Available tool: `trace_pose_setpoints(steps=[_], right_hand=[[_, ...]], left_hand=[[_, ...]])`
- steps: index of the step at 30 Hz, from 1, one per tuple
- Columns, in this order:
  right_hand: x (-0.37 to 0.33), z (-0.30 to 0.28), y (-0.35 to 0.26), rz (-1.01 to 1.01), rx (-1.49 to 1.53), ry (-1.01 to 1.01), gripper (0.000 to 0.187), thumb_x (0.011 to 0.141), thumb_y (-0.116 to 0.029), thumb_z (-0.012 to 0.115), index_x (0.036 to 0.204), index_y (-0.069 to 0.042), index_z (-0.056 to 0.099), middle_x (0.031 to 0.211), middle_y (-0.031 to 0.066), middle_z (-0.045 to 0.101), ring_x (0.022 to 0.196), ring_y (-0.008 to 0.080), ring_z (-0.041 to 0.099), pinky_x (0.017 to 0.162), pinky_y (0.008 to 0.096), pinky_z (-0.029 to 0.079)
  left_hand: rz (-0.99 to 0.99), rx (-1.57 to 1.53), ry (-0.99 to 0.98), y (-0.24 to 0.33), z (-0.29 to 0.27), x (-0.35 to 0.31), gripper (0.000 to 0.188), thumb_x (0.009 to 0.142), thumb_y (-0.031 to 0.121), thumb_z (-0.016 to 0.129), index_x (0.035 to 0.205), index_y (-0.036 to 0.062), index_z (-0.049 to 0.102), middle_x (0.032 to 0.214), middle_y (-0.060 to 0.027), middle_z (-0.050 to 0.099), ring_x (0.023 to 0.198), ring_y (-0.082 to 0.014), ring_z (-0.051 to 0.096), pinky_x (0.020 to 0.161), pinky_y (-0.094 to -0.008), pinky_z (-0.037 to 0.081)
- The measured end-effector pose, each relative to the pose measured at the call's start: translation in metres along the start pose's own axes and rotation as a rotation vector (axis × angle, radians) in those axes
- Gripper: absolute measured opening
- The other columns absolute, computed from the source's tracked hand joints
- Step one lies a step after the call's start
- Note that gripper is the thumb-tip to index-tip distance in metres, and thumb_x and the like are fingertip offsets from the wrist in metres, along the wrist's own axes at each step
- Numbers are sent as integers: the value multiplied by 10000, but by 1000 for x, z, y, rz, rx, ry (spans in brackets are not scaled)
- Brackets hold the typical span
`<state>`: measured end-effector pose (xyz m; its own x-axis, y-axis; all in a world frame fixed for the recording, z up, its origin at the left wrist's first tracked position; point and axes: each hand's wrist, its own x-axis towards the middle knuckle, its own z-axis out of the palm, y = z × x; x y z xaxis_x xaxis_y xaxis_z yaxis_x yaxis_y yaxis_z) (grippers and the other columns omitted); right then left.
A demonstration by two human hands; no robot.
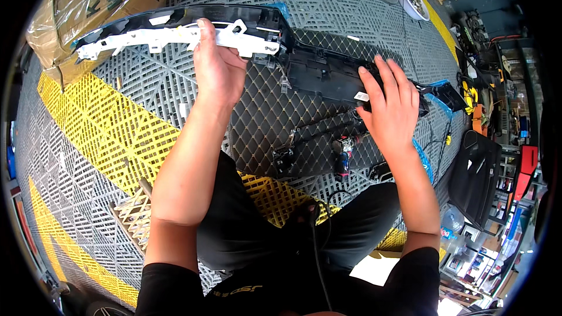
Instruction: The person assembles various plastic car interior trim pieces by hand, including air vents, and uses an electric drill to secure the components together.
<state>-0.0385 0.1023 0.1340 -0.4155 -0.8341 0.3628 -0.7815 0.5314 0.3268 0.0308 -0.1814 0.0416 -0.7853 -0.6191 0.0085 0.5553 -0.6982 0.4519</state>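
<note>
A long black car trim panel (316, 70) stretches across the floor in front of me, with a white plastic bracket (146, 38) along its left half. My left hand (216, 67) grips the white bracket near its middle, fingers curled over the top edge. My right hand (389, 105) lies flat with spread fingers on the black right part of the panel, next to a small white label. The panel rests over a dark quilted mat (275, 123).
A red and black power screwdriver (343, 155) and small black parts (284, 161) lie on the mat by my knees. Grey and yellow grid floor tiles (117, 134) surround it. A wrapped cardboard box (88, 0) sits far left, a black panel (477, 175) and cluttered shelves right.
</note>
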Motion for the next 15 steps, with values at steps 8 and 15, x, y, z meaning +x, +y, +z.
trace_pose_setpoints(steps=[8,15], right_hand=[[-10,18,5,60,203,-143,844,553,-145,877,1333,-156,557,1359,58,556,1193,293,562,990,437,463],[-20,12,11,104,246,-59,820,537,-124,857,1306,-163,576,1334,52,562,1176,297,564,970,434,456]], left_hand=[[-92,101,46,-5,9,-9,473,1026,466,511,1229,38,507,1219,-89,624,1108,-218,632,955,-428,524],[-203,-25,-257,-8,18,-35,604,910,441,711,1347,94,481,1287,-41,586,1220,-210,538,1041,-421,420]])
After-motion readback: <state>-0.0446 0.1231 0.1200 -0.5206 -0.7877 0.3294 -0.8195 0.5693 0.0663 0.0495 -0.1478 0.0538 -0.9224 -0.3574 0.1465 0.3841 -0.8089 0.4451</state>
